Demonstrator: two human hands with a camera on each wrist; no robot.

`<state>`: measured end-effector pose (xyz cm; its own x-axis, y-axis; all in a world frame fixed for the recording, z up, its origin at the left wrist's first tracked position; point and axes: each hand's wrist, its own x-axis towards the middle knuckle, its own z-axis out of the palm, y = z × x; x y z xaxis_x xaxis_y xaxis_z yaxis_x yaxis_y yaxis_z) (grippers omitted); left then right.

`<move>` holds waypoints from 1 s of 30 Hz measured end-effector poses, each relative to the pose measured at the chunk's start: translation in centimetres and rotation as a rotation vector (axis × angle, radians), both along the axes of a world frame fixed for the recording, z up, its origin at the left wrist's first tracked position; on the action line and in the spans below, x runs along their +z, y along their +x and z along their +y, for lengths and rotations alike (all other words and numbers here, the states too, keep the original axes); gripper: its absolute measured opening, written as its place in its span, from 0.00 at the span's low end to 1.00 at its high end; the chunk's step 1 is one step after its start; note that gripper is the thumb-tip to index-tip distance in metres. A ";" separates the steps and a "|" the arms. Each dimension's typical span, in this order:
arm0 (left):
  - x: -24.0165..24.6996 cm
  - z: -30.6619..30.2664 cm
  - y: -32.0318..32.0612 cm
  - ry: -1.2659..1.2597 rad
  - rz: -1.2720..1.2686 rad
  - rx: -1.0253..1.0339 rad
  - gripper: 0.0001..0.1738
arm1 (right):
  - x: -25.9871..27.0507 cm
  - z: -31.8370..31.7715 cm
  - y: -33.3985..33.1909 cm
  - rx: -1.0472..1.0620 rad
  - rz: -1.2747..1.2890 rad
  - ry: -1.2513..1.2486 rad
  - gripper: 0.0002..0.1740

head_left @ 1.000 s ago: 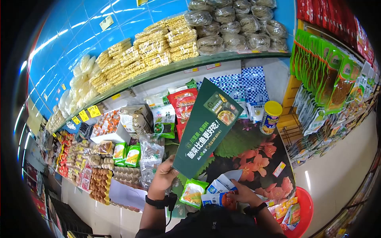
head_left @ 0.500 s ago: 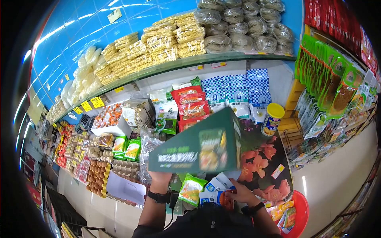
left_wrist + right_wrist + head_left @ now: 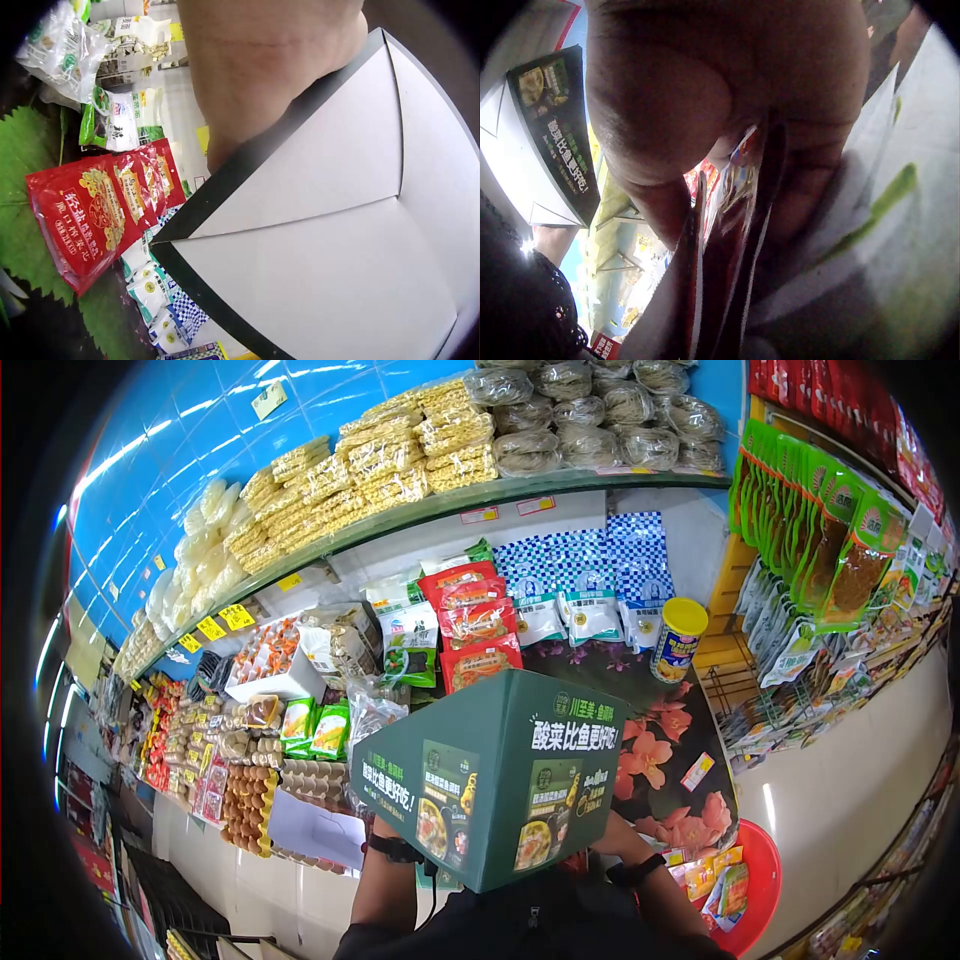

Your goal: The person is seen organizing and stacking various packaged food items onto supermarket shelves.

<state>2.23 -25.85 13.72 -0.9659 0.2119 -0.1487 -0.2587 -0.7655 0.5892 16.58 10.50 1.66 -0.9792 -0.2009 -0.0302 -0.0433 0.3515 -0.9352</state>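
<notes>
A dark green printed box (image 3: pixel 575 735) is in front of the body, two faces and a corner showing in the head view. My left hand (image 3: pixel 270 67) grips its rim, and the box's white inside (image 3: pixel 322 262) is visible from the left wrist. Only part of the left hand (image 3: pixel 384 828) shows beside the box in the head view. The right hand (image 3: pixel 620 840) is partly behind the box's right side; from its wrist view, this hand (image 3: pixel 727 90) pinches thin packets (image 3: pixel 731 285) by their edges, their fronts mostly hidden.
Red packets (image 3: pixel 478 622), white pouches (image 3: pixel 590 616) and a yellow-lidded can (image 3: pixel 680 640) stand behind the box on a flowered surface (image 3: pixel 650 760). A red basin (image 3: pixel 768 880) with packets is at right, egg trays (image 3: pixel 248 800) at left. Noodle packs fill the shelf above.
The left hand has turned the box from a narrow side to two broad faces and brought it lower, nearer the body. It now covers the packets and most of the right hand in the head view.
</notes>
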 end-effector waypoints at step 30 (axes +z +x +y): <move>-0.3 -0.9 -0.1 -0.069 -0.039 0.029 0.33 | 1.2 0.0 -0.3 0.017 0.042 0.134 0.45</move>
<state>2.11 -26.79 13.41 -0.9647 0.1716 -0.2000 -0.2607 -0.7312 0.6304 16.30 10.46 2.85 -0.9766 -0.2143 -0.0170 -0.0882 0.4716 -0.8774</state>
